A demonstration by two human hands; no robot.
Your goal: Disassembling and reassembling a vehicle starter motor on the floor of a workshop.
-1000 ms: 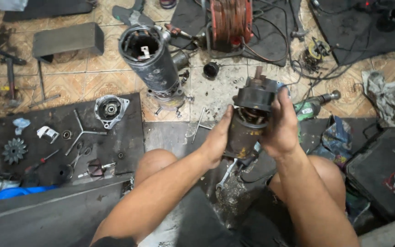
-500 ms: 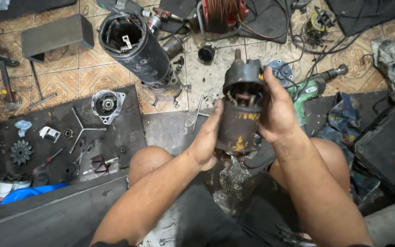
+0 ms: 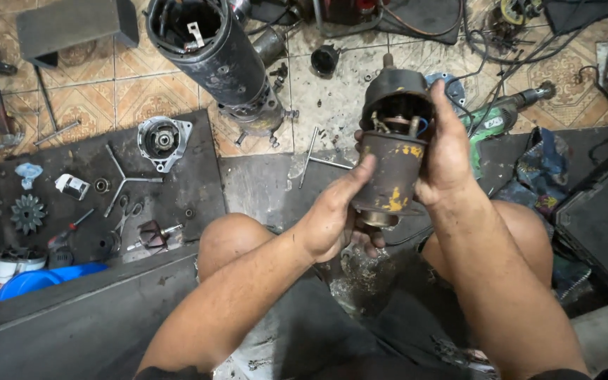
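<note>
Workshop floor, patterned tile [image 3: 107, 91] with dark rubber mats [image 3: 51, 169] laid over it; person sits on the ground, knees up, work held above the lap.

Landmark: the rusty cylindrical solenoid body [image 3: 390, 169] with yellow paint patches, held upright between both hands at centre frame.

- Left hand [image 3: 336, 218] cups the solenoid's lower side, thumb up along the barrel, fingers curled under the bottom collar. Looks like it carries the weight.
- Right hand [image 3: 445, 151] wraps the far side, fingers reaching up to the dark end cap [image 3: 395, 95], which sits tilted and partly lifted, so terminals and a blue-sleeved wire show in the gap. Grip seems set to steady the cap while the open end faces the camera for inspection.
- Both hands closed on the part, none free.

Relative to the solenoid:
- Up-left: big black starter motor housing [image 3: 209, 53] lying on the tile, open end toward camera.
- Far left, on the mat: aluminium end bracket [image 3: 162, 141], three-arm wrench [image 3: 124, 179], pinion gear [image 3: 28, 213], scissors [image 3: 128, 214]. Small parts grouped on the mat, probably so they stay put and findable.
- Lower left: blue plastic basin [image 3: 43, 280].
- Just left: two long through-bolts [image 3: 309, 156] on the floor.
- Right: green power drill [image 3: 504, 116], cables tangled above it.
- Far right: black case [image 3: 603, 218].
</note>
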